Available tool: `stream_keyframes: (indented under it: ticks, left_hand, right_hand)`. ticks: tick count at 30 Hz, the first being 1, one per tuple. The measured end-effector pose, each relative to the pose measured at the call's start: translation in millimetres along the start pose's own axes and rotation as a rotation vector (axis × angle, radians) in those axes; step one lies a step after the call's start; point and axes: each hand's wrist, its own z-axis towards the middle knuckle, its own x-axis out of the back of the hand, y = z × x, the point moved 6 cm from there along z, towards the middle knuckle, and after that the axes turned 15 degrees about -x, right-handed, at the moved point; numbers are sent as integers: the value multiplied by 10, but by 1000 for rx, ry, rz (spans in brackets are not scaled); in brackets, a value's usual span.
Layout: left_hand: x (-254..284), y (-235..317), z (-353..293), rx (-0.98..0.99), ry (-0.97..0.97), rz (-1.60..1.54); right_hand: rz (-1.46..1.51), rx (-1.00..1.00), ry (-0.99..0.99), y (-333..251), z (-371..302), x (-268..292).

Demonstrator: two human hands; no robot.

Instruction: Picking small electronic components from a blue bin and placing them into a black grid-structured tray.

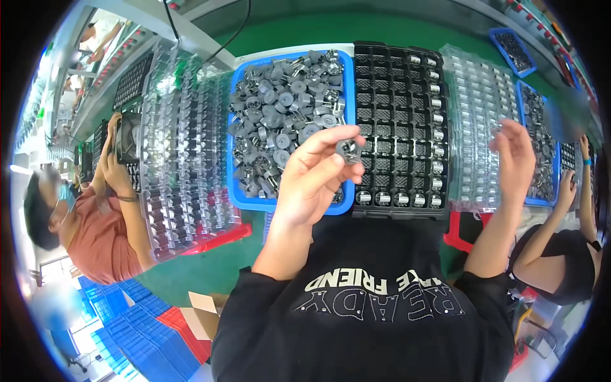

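Note:
Between the thumb and fingers of my left hand (318,172) is a small round grey part with a shiny metal face (348,151). This hand is raised over the right edge of a blue bin (349,83), which is heaped with similar grey round parts with metal prongs (280,118). My right hand (517,159) is above the right side of a clear plastic tray (455,63) holding rows of silver cylinders (480,127). Its fingers are curled toward the thumb; what they hold, if anything, is hard to make out.
A black compartment tray (398,114) lies between bin and clear tray, with silver parts along its right column and near row. Stacked clear trays (184,159) stand left. A co-worker in a reddish shirt (105,235) handles a dark tray; another person (550,261) works at right.

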Motion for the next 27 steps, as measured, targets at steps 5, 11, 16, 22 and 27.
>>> stream_keyframes:
  ticks: [5, 11, 16, 22, 27]
  left_hand:
    - [-185, -92, 32, -29, -35, 68]
    - [-337, -124, -11, -95, -82, 130]
    - [-358, -103, -43, -136, -89, 154]
    - [-353, -124, -36, -132, -93, 140]
    - [-329, -76, 8, -180, -81, 256]
  right_hand:
    - [408, -19, -392, -771, -836, -1061]
    - [110, 486, -234, -1083, -1071, -1325]
    - [62, 520, -222, -1137, -1064, -1349]
    - [-39, 584, -212, -1182, -1071, -1332]
    - [166, 283, -291, -970, -990, -1432]
